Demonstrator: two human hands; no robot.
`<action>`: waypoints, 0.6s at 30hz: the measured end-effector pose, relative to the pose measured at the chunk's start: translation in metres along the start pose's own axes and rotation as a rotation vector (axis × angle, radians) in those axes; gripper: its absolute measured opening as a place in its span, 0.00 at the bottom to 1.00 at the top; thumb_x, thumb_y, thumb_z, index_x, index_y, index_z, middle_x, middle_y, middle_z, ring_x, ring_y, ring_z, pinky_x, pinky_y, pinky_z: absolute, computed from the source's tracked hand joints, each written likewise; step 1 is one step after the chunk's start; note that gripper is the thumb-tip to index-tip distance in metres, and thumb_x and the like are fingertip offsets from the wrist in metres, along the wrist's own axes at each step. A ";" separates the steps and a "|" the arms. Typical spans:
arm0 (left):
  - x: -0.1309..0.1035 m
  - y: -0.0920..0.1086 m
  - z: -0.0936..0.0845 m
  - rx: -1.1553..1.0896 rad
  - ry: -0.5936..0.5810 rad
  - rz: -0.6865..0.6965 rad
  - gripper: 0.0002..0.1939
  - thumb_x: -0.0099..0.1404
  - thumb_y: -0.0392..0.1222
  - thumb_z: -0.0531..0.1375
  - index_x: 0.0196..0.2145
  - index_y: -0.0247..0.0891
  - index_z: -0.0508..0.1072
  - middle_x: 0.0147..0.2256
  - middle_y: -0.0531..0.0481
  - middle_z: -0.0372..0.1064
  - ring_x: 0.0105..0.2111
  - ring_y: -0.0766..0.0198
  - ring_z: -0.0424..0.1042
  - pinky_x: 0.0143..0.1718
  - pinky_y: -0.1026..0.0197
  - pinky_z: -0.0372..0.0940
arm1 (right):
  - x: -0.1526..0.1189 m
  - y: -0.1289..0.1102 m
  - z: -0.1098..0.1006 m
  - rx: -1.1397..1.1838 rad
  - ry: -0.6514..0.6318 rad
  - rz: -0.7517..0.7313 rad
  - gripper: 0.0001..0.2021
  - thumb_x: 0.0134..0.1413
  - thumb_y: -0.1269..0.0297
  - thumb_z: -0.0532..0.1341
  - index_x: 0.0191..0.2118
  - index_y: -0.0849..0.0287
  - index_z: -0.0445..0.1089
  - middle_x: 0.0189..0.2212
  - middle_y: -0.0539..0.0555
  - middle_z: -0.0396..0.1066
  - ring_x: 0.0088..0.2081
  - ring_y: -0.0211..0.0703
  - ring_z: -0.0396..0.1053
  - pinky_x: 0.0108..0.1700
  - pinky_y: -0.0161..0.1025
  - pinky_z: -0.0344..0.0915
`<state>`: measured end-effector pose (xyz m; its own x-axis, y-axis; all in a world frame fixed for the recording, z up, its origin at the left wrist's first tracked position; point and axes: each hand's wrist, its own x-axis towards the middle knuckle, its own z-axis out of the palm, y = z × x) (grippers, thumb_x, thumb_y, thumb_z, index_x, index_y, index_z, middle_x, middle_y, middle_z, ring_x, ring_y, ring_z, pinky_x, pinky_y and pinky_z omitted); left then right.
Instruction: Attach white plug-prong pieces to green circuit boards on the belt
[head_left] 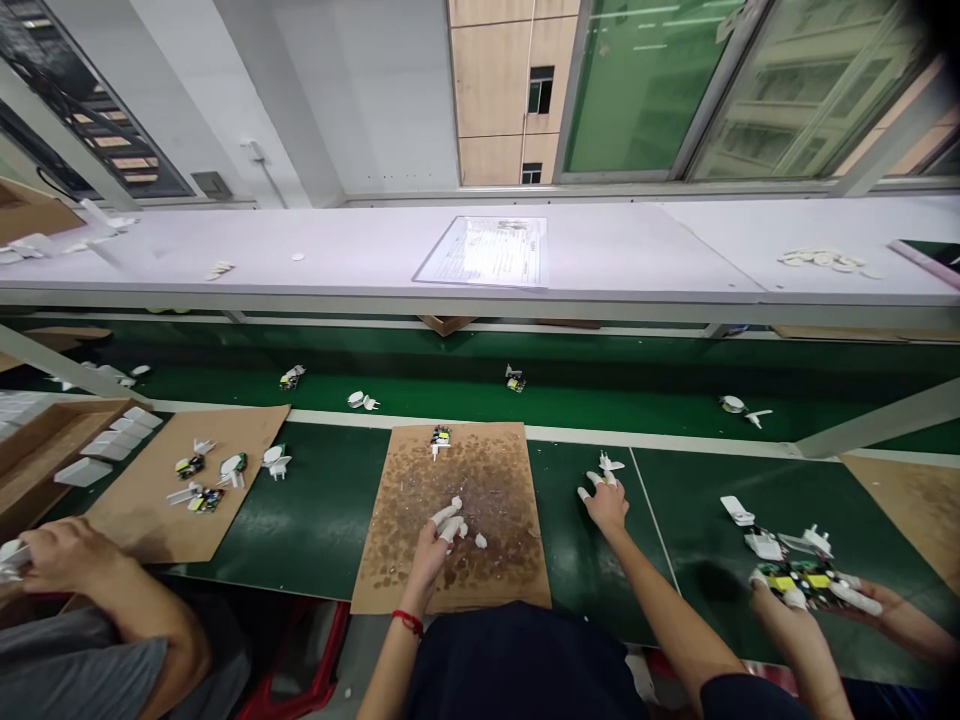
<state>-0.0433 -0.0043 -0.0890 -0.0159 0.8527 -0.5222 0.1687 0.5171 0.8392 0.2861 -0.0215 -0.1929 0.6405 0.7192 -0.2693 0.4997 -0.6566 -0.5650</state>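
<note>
A framed sheet (484, 252) lies on the white shelf (637, 250).

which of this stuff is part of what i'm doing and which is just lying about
Likely in the work:
brown board, under the left hand
loose white lump, beside that hand
white pronged part, at the right hand's fingertips

Seemingly just lying about:
printed sheet, on the shelf
white discs, farther right

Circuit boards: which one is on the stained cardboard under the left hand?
The board at the far edge of the stained cardboard, beyond the left hand; no other board shows on that sheet.
</note>
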 end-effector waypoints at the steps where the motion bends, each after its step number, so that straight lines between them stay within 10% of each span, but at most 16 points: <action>1: 0.003 -0.004 -0.004 0.021 0.028 -0.005 0.08 0.68 0.37 0.61 0.44 0.32 0.74 0.40 0.48 0.75 0.36 0.62 0.75 0.40 0.55 0.73 | 0.003 0.003 0.000 -0.052 -0.001 -0.005 0.16 0.61 0.63 0.64 0.53 0.61 0.69 0.60 0.59 0.63 0.64 0.59 0.56 0.64 0.65 0.54; 10: 0.070 0.007 -0.008 0.251 0.150 0.054 0.12 0.68 0.41 0.61 0.48 0.34 0.73 0.51 0.43 0.71 0.49 0.54 0.72 0.50 0.46 0.70 | 0.017 0.027 -0.006 -0.238 -0.013 -0.076 0.10 0.63 0.65 0.62 0.48 0.62 0.71 0.52 0.58 0.70 0.53 0.50 0.69 0.55 0.54 0.67; 18: 0.130 0.048 0.006 0.440 0.140 0.045 0.17 0.68 0.42 0.62 0.53 0.36 0.71 0.58 0.41 0.65 0.57 0.48 0.66 0.57 0.39 0.64 | -0.039 0.049 0.014 -0.047 0.037 -0.120 0.15 0.57 0.74 0.58 0.49 0.67 0.73 0.54 0.65 0.71 0.53 0.55 0.70 0.59 0.49 0.65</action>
<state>-0.0312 0.1309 -0.1171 -0.1268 0.8913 -0.4353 0.5742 0.4238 0.7005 0.2772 -0.0784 -0.2207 0.5948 0.7851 -0.1726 0.6006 -0.5767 -0.5538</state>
